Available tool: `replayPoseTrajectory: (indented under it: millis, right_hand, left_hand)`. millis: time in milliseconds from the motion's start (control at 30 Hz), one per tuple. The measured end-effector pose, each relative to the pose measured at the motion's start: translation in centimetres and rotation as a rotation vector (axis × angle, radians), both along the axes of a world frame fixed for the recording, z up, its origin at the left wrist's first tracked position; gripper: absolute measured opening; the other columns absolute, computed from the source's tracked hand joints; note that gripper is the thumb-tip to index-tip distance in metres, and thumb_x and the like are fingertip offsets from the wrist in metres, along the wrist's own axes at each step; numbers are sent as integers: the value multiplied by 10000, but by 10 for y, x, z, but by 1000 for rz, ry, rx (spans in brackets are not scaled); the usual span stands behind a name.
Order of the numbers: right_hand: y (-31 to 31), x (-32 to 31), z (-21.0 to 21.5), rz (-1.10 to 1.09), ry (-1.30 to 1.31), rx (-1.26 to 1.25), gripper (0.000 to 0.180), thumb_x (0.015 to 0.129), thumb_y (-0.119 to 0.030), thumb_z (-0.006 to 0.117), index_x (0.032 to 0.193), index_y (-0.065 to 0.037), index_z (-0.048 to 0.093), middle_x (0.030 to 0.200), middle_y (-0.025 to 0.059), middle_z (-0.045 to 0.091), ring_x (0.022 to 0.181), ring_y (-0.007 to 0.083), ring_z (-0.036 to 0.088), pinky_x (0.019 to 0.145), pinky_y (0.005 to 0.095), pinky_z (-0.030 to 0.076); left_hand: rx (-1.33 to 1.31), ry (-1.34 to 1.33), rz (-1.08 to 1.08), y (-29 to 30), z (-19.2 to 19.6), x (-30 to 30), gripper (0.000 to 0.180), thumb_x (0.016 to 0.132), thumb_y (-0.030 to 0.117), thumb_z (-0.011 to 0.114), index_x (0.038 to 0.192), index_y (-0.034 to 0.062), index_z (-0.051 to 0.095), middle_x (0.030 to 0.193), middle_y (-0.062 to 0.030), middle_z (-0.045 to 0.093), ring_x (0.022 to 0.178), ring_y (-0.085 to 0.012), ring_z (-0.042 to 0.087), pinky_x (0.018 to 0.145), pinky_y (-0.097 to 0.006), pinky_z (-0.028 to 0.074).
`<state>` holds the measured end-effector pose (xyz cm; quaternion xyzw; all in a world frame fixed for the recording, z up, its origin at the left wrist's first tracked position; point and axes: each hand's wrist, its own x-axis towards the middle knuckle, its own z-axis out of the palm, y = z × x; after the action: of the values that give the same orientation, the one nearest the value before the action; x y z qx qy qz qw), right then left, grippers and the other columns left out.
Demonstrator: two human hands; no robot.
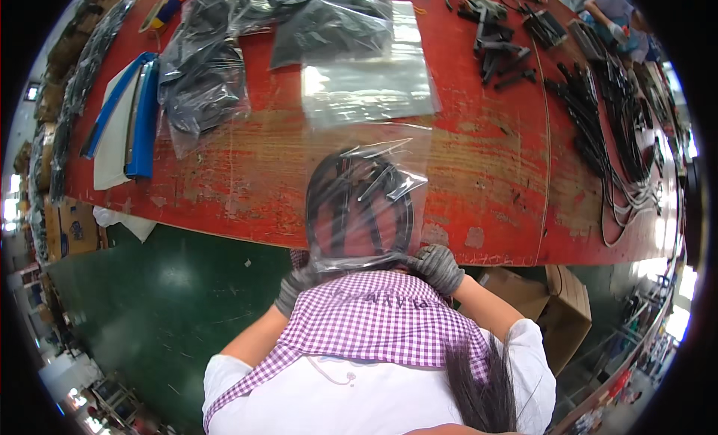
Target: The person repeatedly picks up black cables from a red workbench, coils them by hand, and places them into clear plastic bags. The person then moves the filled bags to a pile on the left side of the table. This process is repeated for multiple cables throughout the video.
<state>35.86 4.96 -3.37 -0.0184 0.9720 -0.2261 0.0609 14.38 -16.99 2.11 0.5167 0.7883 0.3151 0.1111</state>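
A clear plastic bag [416,182] lies at the near edge of the red table, with a black looped strip-like part [312,203] inside it. The part's exact kind is hard to make out through the glare. Grey gloves cover both my hands. At the bag's near right corner, my right hand [439,269] has its fingers curled on the plastic. My left hand [295,287] grips the near left corner, its fingers partly hidden beside the checked apron [374,315]. The bag's near edge is bunched between the two hands.
A stack of flat clear bags [366,95] lies beyond, beside filled bags of black parts [202,83]. A blue file holder [142,128] stands left. To the right are black brackets [497,50] and bundled cables [609,113]. A cardboard box [565,308] sits below the table edge.
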Motion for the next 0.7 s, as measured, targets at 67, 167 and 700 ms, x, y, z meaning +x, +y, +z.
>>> replayPoseTrajectory:
  millis: [67, 167, 700]
  right_hand:
    - [17, -21, 27, -21, -13, -138, 424, 731, -218, 581, 1153, -194, 565, 616, 103, 535, 573, 269, 549, 538, 372, 440]
    - [42, -59, 79, -129, 95, -528, 381, 692, -6, 574, 1054, -115, 624, 724, 157, 586, 624, 271, 581, 607, 310, 470]
    - [165, -278, 260, -409, 433, -310, 204, 761, -108, 530, 912, -38, 648, 624, 103, 589, 496, 147, 533, 535, 280, 464]
  left_hand:
    - [-102, -205, 22, -13, 10, -9, 306, 828, 81, 520, 1129, 25, 523, 1001, -125, 610, 839, -231, 607, 742, -312, 495]
    - [41, -425, 128, -16, 35, -24, 272, 773, -56, 517, 1010, 35, 618, 825, -65, 664, 695, -168, 632, 628, -263, 511]
    - [182, -283, 484, 94, 229, -228, 142, 826, 99, 478, 859, 94, 616, 561, -12, 516, 417, -91, 476, 368, -243, 395]
